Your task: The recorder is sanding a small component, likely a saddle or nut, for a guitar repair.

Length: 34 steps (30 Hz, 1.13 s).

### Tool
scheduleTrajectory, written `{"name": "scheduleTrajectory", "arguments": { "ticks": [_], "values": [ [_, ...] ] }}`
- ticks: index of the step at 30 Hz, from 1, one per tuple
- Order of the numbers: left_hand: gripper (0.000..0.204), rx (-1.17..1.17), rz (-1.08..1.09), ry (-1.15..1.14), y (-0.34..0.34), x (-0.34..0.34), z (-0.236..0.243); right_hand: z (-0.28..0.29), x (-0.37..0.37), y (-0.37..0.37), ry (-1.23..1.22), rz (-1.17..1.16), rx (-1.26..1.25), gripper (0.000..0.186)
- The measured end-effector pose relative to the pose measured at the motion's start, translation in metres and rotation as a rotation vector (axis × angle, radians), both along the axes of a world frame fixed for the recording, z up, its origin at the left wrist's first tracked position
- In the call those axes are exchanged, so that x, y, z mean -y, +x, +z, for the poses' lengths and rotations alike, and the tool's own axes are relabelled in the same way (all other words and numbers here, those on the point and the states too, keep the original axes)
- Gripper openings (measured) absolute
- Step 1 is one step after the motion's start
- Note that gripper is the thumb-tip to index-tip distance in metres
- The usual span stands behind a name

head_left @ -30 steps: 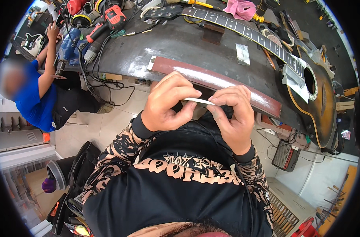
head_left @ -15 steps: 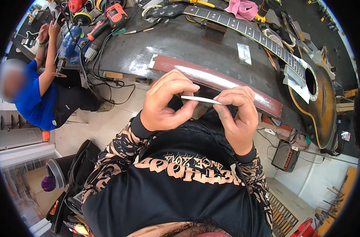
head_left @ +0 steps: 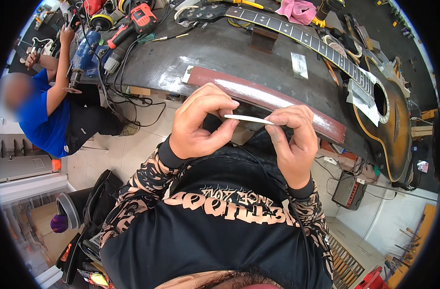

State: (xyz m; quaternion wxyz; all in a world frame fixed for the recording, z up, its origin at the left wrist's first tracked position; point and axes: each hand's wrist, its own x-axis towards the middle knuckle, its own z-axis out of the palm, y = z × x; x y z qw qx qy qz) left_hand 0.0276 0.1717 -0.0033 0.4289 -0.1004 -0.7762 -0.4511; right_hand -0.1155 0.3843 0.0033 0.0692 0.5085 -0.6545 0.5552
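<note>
Between my two hands is a thin white guitar saddle (head_left: 249,119), a slim, slightly bowed strip. The thumb and fingers of my left hand (head_left: 204,123) pinch its left end. My right hand (head_left: 293,137) pinches the other end the same way. The saddle is held level in the air, just in front of the bench edge. Behind my fingers, a long reddish-brown sanding strip (head_left: 258,92) lies along the near edge of the dark bench (head_left: 205,53); my hands partly cover it.
A sunburst acoustic guitar (head_left: 398,125) lies on the right, its neck crossing the bench's far side. A small metal plate (head_left: 298,65), a brown block (head_left: 264,40) and a red power drill (head_left: 142,19) rest there too. At left, a person in blue (head_left: 53,113) works nearby.
The saddle has turned slightly, now showing a bowed edge and a different tilt. My fingers have shifted a little on it. The person at left has lowered one hand.
</note>
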Motion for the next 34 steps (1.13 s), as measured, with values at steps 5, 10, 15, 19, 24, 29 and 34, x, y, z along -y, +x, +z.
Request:
{"name": "scheduleTrajectory", "arguments": {
  "ticks": [5, 10, 15, 19, 24, 29, 34],
  "values": [
    [0.048, 0.001, -0.006, -0.009, 0.0, 0.0, -0.002, -0.001, -0.003, 0.0, 0.011, -0.01, 0.012, 0.022],
    [0.049, 0.005, -0.011, 0.011, -0.002, -0.002, -0.002, -0.005, -0.007, -0.003, 0.002, -0.027, 0.022, 0.022],
    [0.048, -0.009, -0.012, -0.002, -0.005, -0.003, -0.002, -0.006, -0.009, -0.004, -0.005, -0.038, 0.036, 0.023],
    [0.047, -0.002, -0.017, 0.001, -0.006, -0.004, -0.003, -0.005, -0.009, -0.005, -0.008, -0.044, 0.034, 0.023],
    [0.047, 0.017, -0.021, 0.012, -0.006, -0.005, -0.003, -0.006, -0.011, -0.005, 0.0, -0.053, 0.05, 0.022],
    [0.049, 0.037, -0.034, -0.01, -0.006, -0.003, -0.006, -0.009, -0.01, -0.006, 0.007, -0.058, 0.029, 0.022],
    [0.045, 0.103, -0.063, 0.037, -0.004, -0.001, -0.006, -0.01, -0.011, -0.009, 0.024, -0.066, 0.02, 0.022]
  ]
}}
